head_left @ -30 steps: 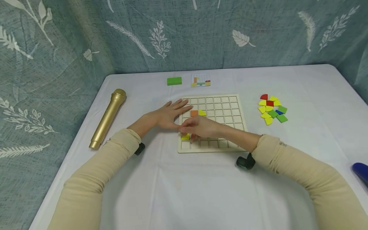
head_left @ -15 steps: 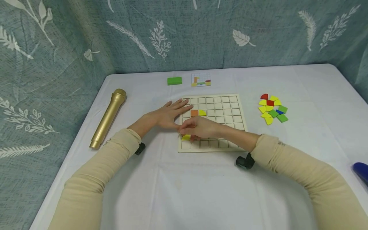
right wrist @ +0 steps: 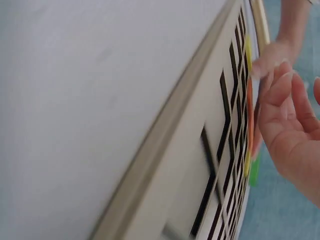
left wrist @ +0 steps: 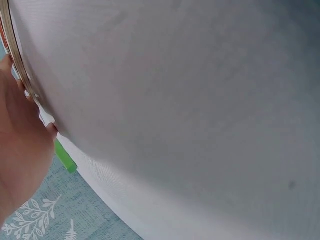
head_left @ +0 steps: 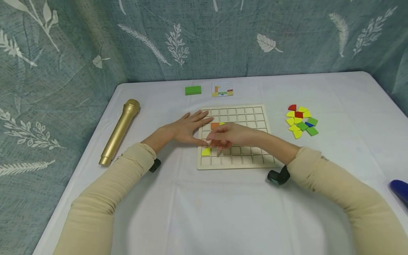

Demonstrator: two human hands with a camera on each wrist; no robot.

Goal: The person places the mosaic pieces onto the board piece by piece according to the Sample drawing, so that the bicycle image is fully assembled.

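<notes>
A pale wooden grid board [head_left: 258, 160] lies on the white table. My left hand [head_left: 186, 130] rests on its left edge with the fingers spread. Over the board's left part, my right hand [head_left: 234, 135] is held with loosely bent fingers, and no piece shows in it. The right fingertips are close to the left thumb; whether they touch is unclear. A yellow tile [head_left: 205, 152] sits in the grid near the lower left. Farther up are an orange tile [head_left: 215, 126] and a yellow piece [head_left: 222, 123] partly hidden by the right hand.
Several loose red, yellow, green and blue pieces [head_left: 302, 126] lie right of the board. Behind it are a green block [head_left: 193, 90] and a pattern card [head_left: 222, 89]. A gold microphone [head_left: 120, 131] lies at left, a blue object [head_left: 399, 190] at the right edge.
My right hand has shifted up and to the right, off the lower-left cells, and the yellow tile there is now fully visible. The left hand stays on the board, its thumb slightly farther right.
</notes>
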